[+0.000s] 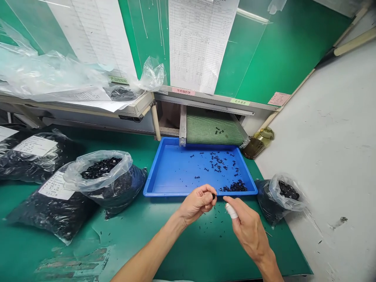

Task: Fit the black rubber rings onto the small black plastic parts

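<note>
My left hand is curled closed just in front of the blue tray, pinching a tiny black part at its fingertips. My right hand is beside it, fingers drawn together, with a white wrap on one fingertip; what it holds, if anything, is hidden. Small black parts lie piled in the tray's near right corner and scattered across its floor. A green conveyor belt ends above the tray's far edge, with a few black parts on it.
Open plastic bags of black parts sit at left and right; sealed labelled bags lie further left. An amber bottle stands beside the conveyor. Tiny black bits litter the green mat. A white surface borders the right.
</note>
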`<state>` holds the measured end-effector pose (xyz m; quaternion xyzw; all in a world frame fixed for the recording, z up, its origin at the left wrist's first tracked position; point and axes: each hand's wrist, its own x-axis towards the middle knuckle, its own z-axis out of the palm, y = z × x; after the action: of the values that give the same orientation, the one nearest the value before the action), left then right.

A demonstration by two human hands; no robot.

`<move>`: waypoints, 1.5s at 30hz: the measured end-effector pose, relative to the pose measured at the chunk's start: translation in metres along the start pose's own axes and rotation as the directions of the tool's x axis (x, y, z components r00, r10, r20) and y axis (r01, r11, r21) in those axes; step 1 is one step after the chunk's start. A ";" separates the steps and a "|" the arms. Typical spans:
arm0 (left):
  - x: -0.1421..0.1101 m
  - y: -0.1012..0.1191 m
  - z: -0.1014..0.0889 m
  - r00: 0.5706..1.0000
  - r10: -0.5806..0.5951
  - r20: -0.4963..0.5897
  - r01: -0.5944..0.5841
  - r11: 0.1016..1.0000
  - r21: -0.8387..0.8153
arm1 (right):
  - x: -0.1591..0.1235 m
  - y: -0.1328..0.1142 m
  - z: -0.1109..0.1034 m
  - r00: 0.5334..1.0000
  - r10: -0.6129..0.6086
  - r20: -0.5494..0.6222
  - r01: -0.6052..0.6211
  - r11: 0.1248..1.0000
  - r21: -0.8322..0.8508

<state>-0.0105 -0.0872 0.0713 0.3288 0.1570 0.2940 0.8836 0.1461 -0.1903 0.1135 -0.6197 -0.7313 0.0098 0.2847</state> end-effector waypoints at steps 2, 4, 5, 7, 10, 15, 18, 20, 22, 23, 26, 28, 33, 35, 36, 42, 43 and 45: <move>0.000 0.001 -0.001 1.000 0.019 -0.002 -0.018 1.000 0.016 | 0.003 -0.001 0.001 1.000 -0.002 0.012 0.002 1.000 -0.007; -0.001 0.002 -0.001 1.000 0.030 0.002 -0.030 0.999 0.043 | 0.005 -0.001 0.003 1.000 -0.010 0.024 0.011 1.000 -0.017; -0.001 0.003 0.000 0.999 0.032 0.006 -0.032 0.998 0.058 | 0.005 -0.001 0.004 0.999 -0.017 0.027 0.018 1.000 -0.023; -0.003 0.004 0.000 1.000 0.025 0.005 -0.025 0.996 0.087 | 0.007 0.000 0.006 0.999 -0.036 0.035 0.038 0.998 -0.045; -0.003 0.005 -0.002 1.000 0.021 0.001 -0.020 0.991 0.129 | 0.011 0.000 0.007 0.995 -0.069 0.065 0.076 0.992 -0.103; -0.003 0.008 -0.004 0.998 0.043 0.055 -0.052 0.982 0.182 | 0.023 -0.006 0.003 0.983 -0.134 0.122 0.155 0.971 -0.183; -0.004 0.012 -0.003 0.997 0.023 0.075 -0.040 0.971 0.237 | 0.027 -0.007 0.003 0.981 -0.149 0.122 0.175 0.955 -0.240; -0.006 0.015 -0.002 0.996 0.009 0.086 -0.033 0.958 0.283 | 0.029 -0.007 0.003 0.980 -0.159 0.123 0.189 0.937 -0.294; -0.006 0.018 -0.002 0.995 -0.004 0.100 -0.028 0.947 0.319 | 0.029 -0.005 0.003 0.974 -0.182 0.133 0.216 0.921 -0.324; -0.006 0.019 -0.002 0.994 -0.011 0.109 -0.026 0.944 0.328 | 0.030 -0.004 0.003 0.972 -0.191 0.140 0.226 0.922 -0.313; -0.004 0.020 -0.002 0.992 -0.020 0.127 -0.023 0.945 0.327 | 0.029 -0.001 0.001 0.976 -0.177 0.130 0.202 0.957 -0.208; -0.002 0.020 -0.003 0.992 -0.024 0.127 -0.018 0.946 0.323 | 0.027 0.000 0.001 0.981 -0.153 0.122 0.171 0.973 -0.154; 0.002 0.017 -0.005 0.991 -0.050 0.122 0.004 0.937 0.349 | 0.024 0.003 -0.001 0.977 -0.154 0.148 0.183 0.961 -0.206; 0.003 0.017 -0.005 0.988 -0.073 0.134 0.019 0.930 0.367 | 0.024 0.007 -0.002 0.970 -0.162 0.180 0.202 0.952 -0.230; 0.004 0.018 -0.006 0.986 -0.089 0.140 0.030 0.925 0.378 | 0.024 0.009 -0.003 0.964 -0.171 0.202 0.216 0.949 -0.230; 0.006 0.024 -0.002 0.979 -0.135 0.151 0.043 0.865 0.500 | 0.025 0.017 -0.002 0.953 -0.207 0.221 0.260 0.933 -0.247; 0.005 0.024 -0.001 0.983 -0.119 0.137 0.027 0.846 0.533 | 0.024 0.016 -0.001 0.960 -0.191 0.207 0.243 0.932 -0.268; 0.004 0.024 0.001 0.993 -0.066 0.099 -0.006 0.803 0.596 | 0.022 0.012 0.004 0.973 -0.147 0.177 0.195 0.936 -0.295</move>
<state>-0.0168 -0.0704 0.0877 0.6028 0.1954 0.1964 0.7482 0.1536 -0.1661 0.1144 -0.5881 -0.7945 -0.0827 0.1269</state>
